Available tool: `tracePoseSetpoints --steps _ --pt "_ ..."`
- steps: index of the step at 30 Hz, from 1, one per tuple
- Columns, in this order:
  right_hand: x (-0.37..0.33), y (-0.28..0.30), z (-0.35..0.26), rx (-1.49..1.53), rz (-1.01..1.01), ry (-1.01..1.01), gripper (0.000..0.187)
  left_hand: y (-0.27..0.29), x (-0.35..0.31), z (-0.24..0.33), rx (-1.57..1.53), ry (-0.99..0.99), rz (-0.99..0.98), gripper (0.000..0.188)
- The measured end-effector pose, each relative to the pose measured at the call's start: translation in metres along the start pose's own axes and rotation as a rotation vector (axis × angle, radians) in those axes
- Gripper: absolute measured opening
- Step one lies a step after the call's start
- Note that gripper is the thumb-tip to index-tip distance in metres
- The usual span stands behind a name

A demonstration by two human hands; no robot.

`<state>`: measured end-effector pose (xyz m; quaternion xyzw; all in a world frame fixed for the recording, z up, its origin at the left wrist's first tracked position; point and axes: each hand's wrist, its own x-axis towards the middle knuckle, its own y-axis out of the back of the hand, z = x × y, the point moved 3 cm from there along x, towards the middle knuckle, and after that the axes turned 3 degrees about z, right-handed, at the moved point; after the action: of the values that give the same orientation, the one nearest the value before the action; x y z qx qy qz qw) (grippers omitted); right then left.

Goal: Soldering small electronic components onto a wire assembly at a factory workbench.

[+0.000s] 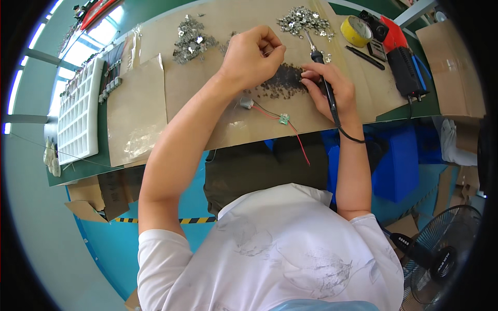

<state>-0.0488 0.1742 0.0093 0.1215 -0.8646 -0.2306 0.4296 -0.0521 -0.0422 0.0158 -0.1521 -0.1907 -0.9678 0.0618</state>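
My left hand [253,58] is raised over the cardboard-covered bench with its fingers pinched together. Something thin may be between them, too small to make out. My right hand [334,89] has a soldering iron [329,95] resting along it, its metal tip pointing away from me. The thumb and forefinger of that hand come close together beside a heap of small dark parts [284,80]. Just nearer to me lies a small silver motor [247,102], joined by wires to a little green circuit board [284,118]. A red wire hangs from the board over the bench edge.
Heaps of small shiny metal pieces lie far left [191,42] and far right [305,22]. Yellow tape [356,31], a black pen [365,57] and a black box [406,72] are at right. A white compartment tray [80,111] stands left; a fan [443,259] is at lower right.
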Motion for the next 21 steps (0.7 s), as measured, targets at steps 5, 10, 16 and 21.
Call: tracePoseSetpoints --steps 5,10,16,21 --pt "-0.002 0.002 0.0 -0.006 -0.011 -0.023 0.038 -0.005 -0.01 -0.001 0.056 -0.016 -0.077 0.01" --pt "-0.016 0.01 -0.01 0.045 0.143 -0.309 0.038 -0.009 -0.015 -0.001 0.062 -0.022 -0.096 0.013" --pt "-0.056 0.024 -0.012 0.325 0.367 -0.375 0.036 -0.013 -0.015 0.004 0.128 -0.005 -0.156 0.014" --pt "-0.064 0.027 -0.006 0.338 0.417 -0.323 0.017 -0.016 -0.02 0.004 0.121 -0.032 -0.233 0.013"
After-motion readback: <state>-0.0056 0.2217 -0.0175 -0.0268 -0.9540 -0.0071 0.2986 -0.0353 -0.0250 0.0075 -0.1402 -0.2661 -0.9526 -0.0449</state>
